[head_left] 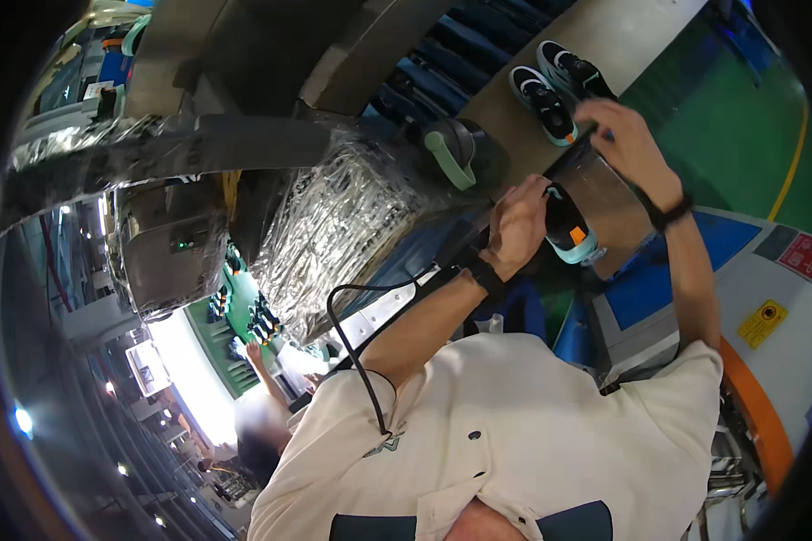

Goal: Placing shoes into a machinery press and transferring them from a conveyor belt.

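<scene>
A black shoe (564,219) with an orange patch and a pale mint sole is beside my left hand (519,221). The fingers of that hand are closed on the shoe's edge. My right hand (627,149) is raised to the far right of it, fingers bent and apart from the thumb, with nothing visible between them. Just beyond my right hand, a black shoe (546,108) with a white edge and an orange patch stands on a grey-brown surface (496,106). Another black-and-white shoe (573,72) stands right next to it.
A bulky block wrapped in crinkled clear film (343,225) stands to the left. Near it is a mint-green curved band (449,162) on a dark rounded thing. A black cable (334,316) runs by my left arm. Another person (262,428) is at the lower left.
</scene>
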Demonstrator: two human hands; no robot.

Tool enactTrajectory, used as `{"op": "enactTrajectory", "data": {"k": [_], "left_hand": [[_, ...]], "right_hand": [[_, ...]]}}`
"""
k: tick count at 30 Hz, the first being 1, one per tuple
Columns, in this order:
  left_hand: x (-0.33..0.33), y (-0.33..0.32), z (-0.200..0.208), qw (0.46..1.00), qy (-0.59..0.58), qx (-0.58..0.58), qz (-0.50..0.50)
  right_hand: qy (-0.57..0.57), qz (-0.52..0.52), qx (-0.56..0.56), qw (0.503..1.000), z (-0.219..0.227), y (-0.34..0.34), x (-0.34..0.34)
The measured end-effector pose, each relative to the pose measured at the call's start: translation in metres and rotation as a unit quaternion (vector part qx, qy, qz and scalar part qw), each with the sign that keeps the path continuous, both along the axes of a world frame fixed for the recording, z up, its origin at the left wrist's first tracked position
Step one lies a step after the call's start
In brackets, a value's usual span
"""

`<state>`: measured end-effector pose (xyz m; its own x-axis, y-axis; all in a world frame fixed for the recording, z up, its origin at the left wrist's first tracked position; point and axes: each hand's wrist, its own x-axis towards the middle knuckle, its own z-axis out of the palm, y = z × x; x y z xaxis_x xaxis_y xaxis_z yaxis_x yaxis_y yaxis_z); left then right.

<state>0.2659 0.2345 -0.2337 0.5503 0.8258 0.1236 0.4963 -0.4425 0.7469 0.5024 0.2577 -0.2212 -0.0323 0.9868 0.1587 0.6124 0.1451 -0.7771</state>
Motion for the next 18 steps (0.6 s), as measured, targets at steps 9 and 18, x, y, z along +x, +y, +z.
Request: {"op": "enactTrajectory", "data": {"k": [9,18], "left_hand": [[0.006,0.004,-0.031,0.996,-0.045,-0.053,0.063],[0.009,0.018,-0.029,0.993,-0.044,-0.081,0.069]], "right_hand": [[-0.173,0.136,0.018,0.975,-0.143,0.113,0.005],[-0.171,0.184,0.066,0.966,-0.139,0.159,0.022]]}}
